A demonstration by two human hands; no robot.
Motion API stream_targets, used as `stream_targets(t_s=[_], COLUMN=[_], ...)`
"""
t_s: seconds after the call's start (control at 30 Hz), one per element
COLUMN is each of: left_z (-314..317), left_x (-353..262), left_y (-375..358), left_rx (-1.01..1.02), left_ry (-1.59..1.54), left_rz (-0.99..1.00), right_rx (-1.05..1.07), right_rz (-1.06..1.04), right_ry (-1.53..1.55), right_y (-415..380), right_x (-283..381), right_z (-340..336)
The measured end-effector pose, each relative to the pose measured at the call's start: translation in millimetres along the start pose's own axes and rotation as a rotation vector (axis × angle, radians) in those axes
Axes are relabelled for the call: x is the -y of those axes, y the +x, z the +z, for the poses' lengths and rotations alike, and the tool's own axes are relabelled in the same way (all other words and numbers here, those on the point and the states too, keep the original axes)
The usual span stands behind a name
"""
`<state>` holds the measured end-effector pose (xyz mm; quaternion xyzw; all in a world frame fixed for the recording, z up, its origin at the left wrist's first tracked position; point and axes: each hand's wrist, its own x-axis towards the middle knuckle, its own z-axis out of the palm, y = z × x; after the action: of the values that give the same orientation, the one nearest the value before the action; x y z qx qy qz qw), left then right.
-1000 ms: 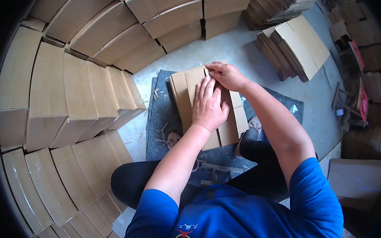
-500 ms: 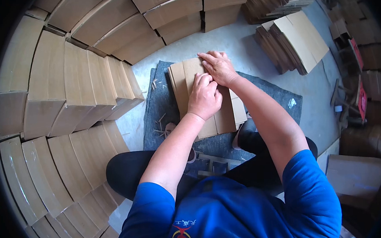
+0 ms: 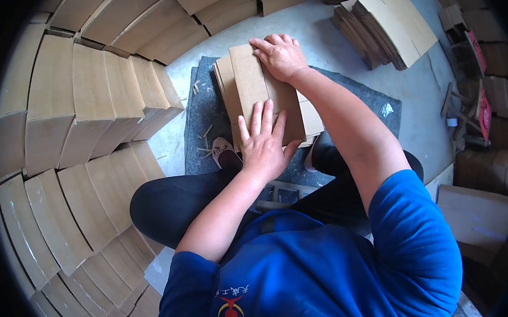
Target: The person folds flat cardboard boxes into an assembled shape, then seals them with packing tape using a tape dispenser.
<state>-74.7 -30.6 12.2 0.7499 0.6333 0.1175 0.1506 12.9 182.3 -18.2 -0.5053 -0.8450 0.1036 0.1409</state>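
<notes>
Head cam's got the folded cardboard piece on top of a flat cardboard stack, which is sitting on the dark mat by the person's feet. Left hand is laid on the near part of that piece with its fingers spread out flat, while the right hand has its fingers bent over the far end, and honestly I can't tell if they're pinching it. Brown boxes line the left side, and another cardboard pile sits off to the right.
</notes>
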Motion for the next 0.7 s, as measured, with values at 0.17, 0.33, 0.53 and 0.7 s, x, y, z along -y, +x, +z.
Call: stream_targets(t_s=[0.17, 0.33, 0.53, 0.7], left_z=[-9.1, -73.0, -79.5, -91.7], left_x=[0.2, 0.0, -13.4, -22.7], left_y=[6.5, 38.1, 89.3, 109.3], left_rx=[0.124, 0.656, 0.995, 1.131], left_ry=[0.017, 0.186, 0.315, 0.41], left_rz=[-0.026, 0.025, -0.142, 0.006], right_rx=[0.14, 0.59, 0.63, 0.574], right_rz=[-0.011, -0.101, -0.089, -0.047], right_ry=[-0.11, -0.3, -0.378, -0.205], right_y=[12.0, 30.5, 36.2, 26.9], right_x=[2.3, 18.8, 25.4, 18.4], right_z=[-20.3, -66.2, -63.7, -66.4])
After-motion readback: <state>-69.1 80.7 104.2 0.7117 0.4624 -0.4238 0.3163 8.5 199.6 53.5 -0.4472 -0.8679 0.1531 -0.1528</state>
